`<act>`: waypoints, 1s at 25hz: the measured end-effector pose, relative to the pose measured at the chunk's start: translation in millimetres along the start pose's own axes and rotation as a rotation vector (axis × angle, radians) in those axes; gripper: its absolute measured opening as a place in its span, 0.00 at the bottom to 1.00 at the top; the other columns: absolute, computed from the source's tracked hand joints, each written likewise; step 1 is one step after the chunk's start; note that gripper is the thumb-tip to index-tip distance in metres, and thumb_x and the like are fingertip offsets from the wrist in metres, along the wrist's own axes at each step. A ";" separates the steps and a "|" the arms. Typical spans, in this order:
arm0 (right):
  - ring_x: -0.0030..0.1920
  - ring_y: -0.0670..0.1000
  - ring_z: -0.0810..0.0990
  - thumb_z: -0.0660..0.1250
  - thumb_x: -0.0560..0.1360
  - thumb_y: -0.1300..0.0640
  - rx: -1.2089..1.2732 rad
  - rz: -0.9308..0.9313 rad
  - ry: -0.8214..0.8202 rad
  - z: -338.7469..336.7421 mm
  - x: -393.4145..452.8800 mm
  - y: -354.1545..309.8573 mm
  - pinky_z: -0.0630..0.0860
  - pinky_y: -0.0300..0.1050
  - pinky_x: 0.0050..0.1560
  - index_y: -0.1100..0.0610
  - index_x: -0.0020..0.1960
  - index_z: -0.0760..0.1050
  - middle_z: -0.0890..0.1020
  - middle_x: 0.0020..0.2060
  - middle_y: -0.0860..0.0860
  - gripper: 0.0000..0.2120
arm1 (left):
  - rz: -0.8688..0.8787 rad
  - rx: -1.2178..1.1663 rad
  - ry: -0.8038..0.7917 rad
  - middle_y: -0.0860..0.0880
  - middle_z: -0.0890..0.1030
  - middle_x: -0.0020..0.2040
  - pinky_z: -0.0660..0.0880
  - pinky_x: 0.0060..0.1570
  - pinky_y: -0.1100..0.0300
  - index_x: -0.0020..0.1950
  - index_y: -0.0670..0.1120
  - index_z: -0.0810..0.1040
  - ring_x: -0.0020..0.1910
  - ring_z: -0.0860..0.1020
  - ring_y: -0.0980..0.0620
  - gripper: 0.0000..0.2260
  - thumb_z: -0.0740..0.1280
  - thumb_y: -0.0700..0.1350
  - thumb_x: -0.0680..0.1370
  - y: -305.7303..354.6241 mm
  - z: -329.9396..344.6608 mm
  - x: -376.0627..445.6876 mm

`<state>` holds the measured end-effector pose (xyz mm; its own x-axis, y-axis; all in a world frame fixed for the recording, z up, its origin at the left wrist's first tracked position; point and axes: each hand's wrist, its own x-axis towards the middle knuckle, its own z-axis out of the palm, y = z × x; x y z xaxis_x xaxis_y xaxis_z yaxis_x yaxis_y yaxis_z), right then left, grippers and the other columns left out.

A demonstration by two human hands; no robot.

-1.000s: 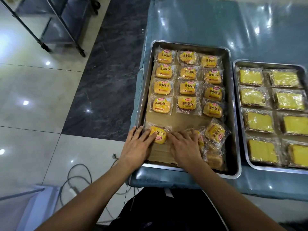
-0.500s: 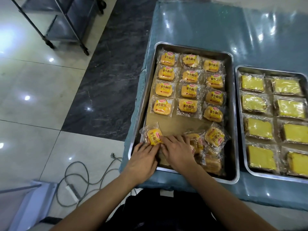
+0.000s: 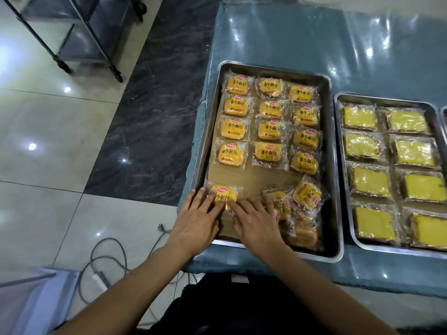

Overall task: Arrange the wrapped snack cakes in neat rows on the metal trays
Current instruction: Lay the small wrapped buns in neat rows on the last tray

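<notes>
Under my flat, straight fingertips, left hand [image 3: 196, 221] and right hand [image 3: 256, 223] press one snack cake [image 3: 223, 193] square to start the fifth row.

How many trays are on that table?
3, possibly more out of frame. The left tray holds small orange-labelled cakes, the middle tray holds yellow slices, and a sliver of a third tray shows at the right edge.

Head view, steeply down, close
</notes>
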<state>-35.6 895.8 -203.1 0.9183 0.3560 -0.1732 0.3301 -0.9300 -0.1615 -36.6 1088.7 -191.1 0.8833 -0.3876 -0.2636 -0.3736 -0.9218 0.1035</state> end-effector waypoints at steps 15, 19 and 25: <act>0.64 0.54 0.74 0.61 0.78 0.50 0.154 0.184 0.125 -28.1 -2.8 36.1 0.64 0.59 0.70 0.48 0.69 0.71 0.79 0.62 0.48 0.19 | -0.096 -0.091 0.087 0.44 0.67 0.76 0.53 0.77 0.41 0.75 0.52 0.67 0.76 0.60 0.38 0.25 0.65 0.52 0.78 12.0 -19.7 30.0; 0.60 0.58 0.76 0.64 0.78 0.50 0.147 0.447 0.223 -39.8 -33.2 83.5 0.67 0.58 0.61 0.51 0.64 0.74 0.80 0.58 0.52 0.15 | 0.092 -0.160 0.131 0.47 0.72 0.72 0.59 0.73 0.45 0.73 0.49 0.69 0.72 0.66 0.43 0.22 0.59 0.51 0.80 54.1 -28.5 44.8; 0.57 0.60 0.76 0.62 0.80 0.51 0.104 0.668 0.195 -41.3 -53.0 118.1 0.67 0.58 0.59 0.53 0.57 0.76 0.81 0.54 0.53 0.09 | 0.290 -0.217 0.052 0.49 0.71 0.72 0.63 0.70 0.46 0.77 0.51 0.64 0.69 0.67 0.46 0.22 0.57 0.52 0.82 106.1 -34.8 92.0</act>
<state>-36.2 763.3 -172.9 0.9428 -0.3205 -0.0919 -0.3322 -0.9268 -0.1754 14.9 955.0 -171.0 0.7646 -0.6280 -0.1450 -0.5469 -0.7511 0.3698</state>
